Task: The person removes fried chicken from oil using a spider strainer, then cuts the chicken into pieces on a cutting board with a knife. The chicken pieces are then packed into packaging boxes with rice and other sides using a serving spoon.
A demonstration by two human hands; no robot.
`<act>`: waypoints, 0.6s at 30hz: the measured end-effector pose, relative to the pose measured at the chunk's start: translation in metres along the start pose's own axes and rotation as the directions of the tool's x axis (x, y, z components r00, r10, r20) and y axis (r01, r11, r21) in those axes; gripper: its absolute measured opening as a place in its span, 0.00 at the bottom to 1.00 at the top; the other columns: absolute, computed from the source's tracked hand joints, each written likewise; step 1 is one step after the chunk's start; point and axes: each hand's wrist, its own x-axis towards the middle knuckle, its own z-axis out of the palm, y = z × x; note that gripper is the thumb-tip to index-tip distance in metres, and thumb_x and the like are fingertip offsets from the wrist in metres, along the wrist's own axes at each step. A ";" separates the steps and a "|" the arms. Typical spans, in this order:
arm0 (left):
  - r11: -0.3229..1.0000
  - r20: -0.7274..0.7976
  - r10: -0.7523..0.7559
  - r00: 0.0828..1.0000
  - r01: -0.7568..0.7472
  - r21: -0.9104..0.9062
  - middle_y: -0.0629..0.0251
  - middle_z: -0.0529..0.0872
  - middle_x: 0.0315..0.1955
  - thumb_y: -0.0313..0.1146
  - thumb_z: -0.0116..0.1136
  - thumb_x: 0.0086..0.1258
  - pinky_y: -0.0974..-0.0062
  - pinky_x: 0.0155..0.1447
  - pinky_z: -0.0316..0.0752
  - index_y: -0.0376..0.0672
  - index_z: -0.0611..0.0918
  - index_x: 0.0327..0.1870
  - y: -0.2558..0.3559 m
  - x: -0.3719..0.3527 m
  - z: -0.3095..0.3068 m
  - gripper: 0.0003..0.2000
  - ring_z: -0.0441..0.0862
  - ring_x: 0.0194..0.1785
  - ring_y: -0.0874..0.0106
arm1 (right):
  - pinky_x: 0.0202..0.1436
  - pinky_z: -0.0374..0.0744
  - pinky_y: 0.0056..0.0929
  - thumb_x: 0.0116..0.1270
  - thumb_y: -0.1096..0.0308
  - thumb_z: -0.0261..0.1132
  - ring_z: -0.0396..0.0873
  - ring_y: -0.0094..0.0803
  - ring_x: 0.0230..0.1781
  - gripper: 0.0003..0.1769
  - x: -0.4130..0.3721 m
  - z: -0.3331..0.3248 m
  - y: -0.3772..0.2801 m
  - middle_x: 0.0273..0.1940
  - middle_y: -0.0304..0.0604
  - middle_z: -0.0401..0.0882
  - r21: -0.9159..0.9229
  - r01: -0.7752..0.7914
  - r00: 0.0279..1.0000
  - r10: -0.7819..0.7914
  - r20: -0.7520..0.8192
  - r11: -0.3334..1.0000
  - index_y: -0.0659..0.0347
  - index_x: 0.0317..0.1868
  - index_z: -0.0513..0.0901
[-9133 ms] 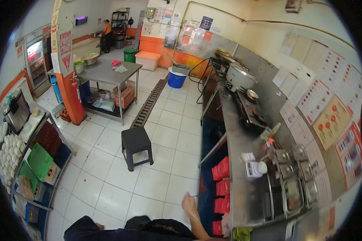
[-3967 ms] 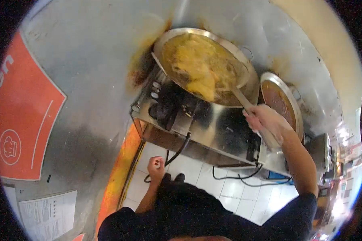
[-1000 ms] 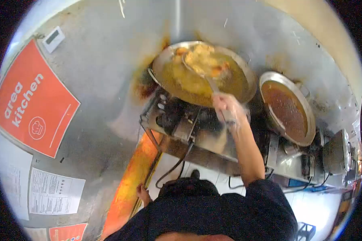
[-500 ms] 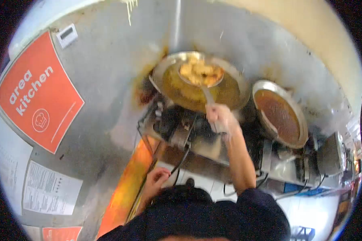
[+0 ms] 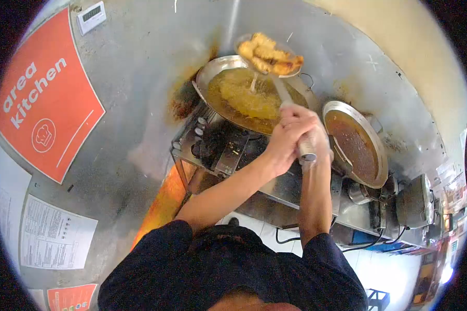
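Observation:
Both my hands are wrapped round the handle of a skimmer, my left hand overlapping my right hand near the handle's end. The skimmer's bowl carries a heap of golden-brown fried pieces; their exact kind I cannot make out. It is raised over the back of a wide metal pan of yellowish oil. A thin stream of oil runs from the bowl down into the pan, where the surface bubbles. Fingers of both hands partly hide one another.
A second pan of brown oil stands to the right, close to my right forearm. Beneath the left pan is a metal stove with knobs. A lidded pot sits farther right. An orange sign and a timer are on the wall.
The skimmer with the fried pieces has risen out of the oil, up and slightly right. My left hand has come up from beside the stove and taken hold of the handle.

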 end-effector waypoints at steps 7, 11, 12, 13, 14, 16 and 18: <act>0.984 -0.028 0.124 0.992 -0.120 0.129 0.65 0.74 0.43 0.21 0.70 0.55 0.73 0.48 0.77 0.41 0.68 0.52 -0.004 -0.006 0.006 0.26 0.78 0.47 0.72 | 0.13 0.59 0.12 0.66 0.71 0.59 0.61 0.12 0.15 0.05 0.007 0.020 -0.040 0.23 0.29 0.67 0.507 -0.207 0.908 0.358 -0.219 0.837 0.62 0.33 0.74; 0.970 -0.061 0.111 0.992 -0.095 0.224 0.64 0.75 0.44 0.19 0.66 0.54 0.73 0.48 0.78 0.40 0.68 0.52 -0.012 -0.036 -0.005 0.25 0.79 0.47 0.72 | 0.12 0.56 0.14 0.64 0.70 0.60 0.55 0.12 0.11 0.12 -0.005 0.023 -0.019 0.17 0.25 0.61 0.533 -0.357 0.864 0.488 -0.124 0.767 0.54 0.24 0.67; 0.984 -0.099 0.063 0.993 -0.046 0.170 0.64 0.75 0.45 0.19 0.65 0.54 0.73 0.48 0.78 0.41 0.68 0.52 -0.016 -0.041 -0.009 0.25 0.78 0.48 0.72 | 0.13 0.56 0.16 0.63 0.70 0.60 0.56 0.12 0.12 0.12 -0.011 0.029 -0.016 0.18 0.25 0.61 0.496 -0.406 0.848 0.519 -0.108 0.768 0.54 0.23 0.68; 0.993 -0.131 0.018 0.991 -0.003 0.117 0.64 0.75 0.45 0.18 0.63 0.54 0.72 0.48 0.78 0.41 0.68 0.52 -0.017 -0.047 -0.012 0.24 0.78 0.49 0.71 | 0.14 0.56 0.17 0.63 0.70 0.60 0.58 0.13 0.13 0.12 -0.018 0.031 -0.015 0.18 0.26 0.62 0.454 -0.450 0.834 0.543 -0.092 0.769 0.54 0.22 0.69; 0.993 -0.102 0.017 0.995 -0.005 0.117 0.63 0.76 0.46 0.18 0.61 0.55 0.72 0.48 0.78 0.40 0.69 0.52 -0.016 -0.054 -0.013 0.23 0.79 0.49 0.70 | 0.17 0.57 0.19 0.62 0.69 0.59 0.60 0.14 0.15 0.11 -0.028 0.033 -0.011 0.19 0.27 0.65 0.230 -0.407 0.883 0.445 -0.148 0.884 0.55 0.22 0.70; 0.986 -0.149 0.063 0.987 -0.039 0.160 0.64 0.77 0.45 0.18 0.62 0.54 0.72 0.46 0.79 0.40 0.69 0.53 -0.030 -0.062 -0.020 0.24 0.80 0.47 0.70 | 0.17 0.58 0.21 0.63 0.67 0.60 0.61 0.17 0.15 0.08 -0.037 0.036 -0.003 0.19 0.29 0.66 0.284 -0.495 0.820 0.550 -0.160 0.821 0.58 0.27 0.74; 0.985 -0.284 0.081 0.955 -0.034 0.167 0.64 0.80 0.43 0.20 0.62 0.55 0.69 0.48 0.78 0.39 0.72 0.51 -0.034 -0.068 -0.018 0.21 0.81 0.43 0.71 | 0.20 0.61 0.20 0.63 0.68 0.59 0.63 0.16 0.17 0.06 -0.028 0.035 0.002 0.20 0.27 0.67 0.268 -0.524 0.815 0.567 -0.116 0.808 0.59 0.30 0.76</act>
